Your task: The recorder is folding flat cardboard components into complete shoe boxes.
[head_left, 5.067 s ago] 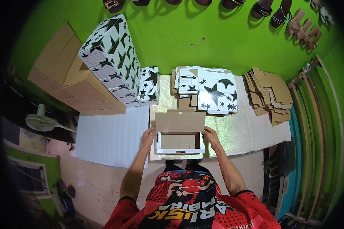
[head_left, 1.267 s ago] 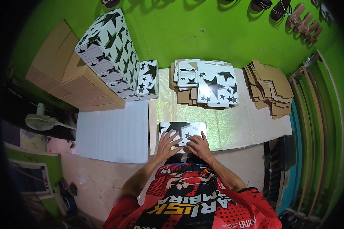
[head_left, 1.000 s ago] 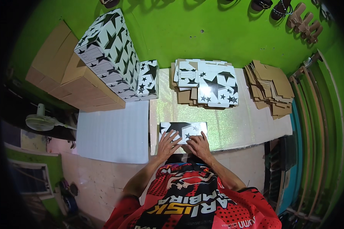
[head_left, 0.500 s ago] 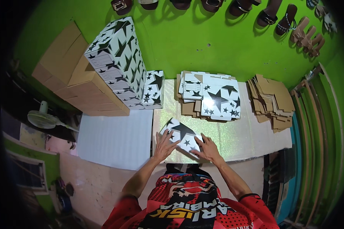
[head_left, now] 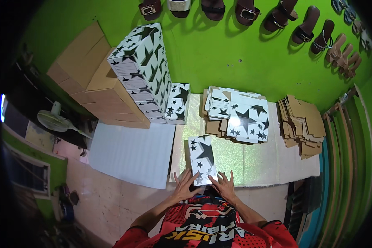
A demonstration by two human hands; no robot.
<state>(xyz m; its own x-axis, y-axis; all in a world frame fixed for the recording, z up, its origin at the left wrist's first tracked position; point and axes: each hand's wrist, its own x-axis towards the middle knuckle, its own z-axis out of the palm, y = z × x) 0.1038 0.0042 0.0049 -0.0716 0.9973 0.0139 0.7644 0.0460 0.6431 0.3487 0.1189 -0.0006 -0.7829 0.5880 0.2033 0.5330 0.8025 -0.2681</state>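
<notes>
A white shoe box (head_left: 200,159) printed with black stars lies at the table's front edge, its long side pointing away from me. At the left of its near end is my left hand (head_left: 185,189), open, with the fingers spread and the thumb by the box's lower edge. My right hand (head_left: 224,187) is also open on the other side, its thumb at the near right corner and its fingers stretched over the table edge. Neither hand wraps around the box.
Star-printed boxes stand in a tall stack (head_left: 142,70), with one box (head_left: 178,103) beside it. Left of them is a large brown carton (head_left: 111,101). Flattened star-printed boxes (head_left: 242,118) and brown cardboard pieces (head_left: 301,124) lie farther back. Sandals (head_left: 248,14) hang on the green wall.
The shoe box has turned from slanting to pointing away from me. Both hands have moved nearer to my body, to its near end. The view has shifted slightly.
</notes>
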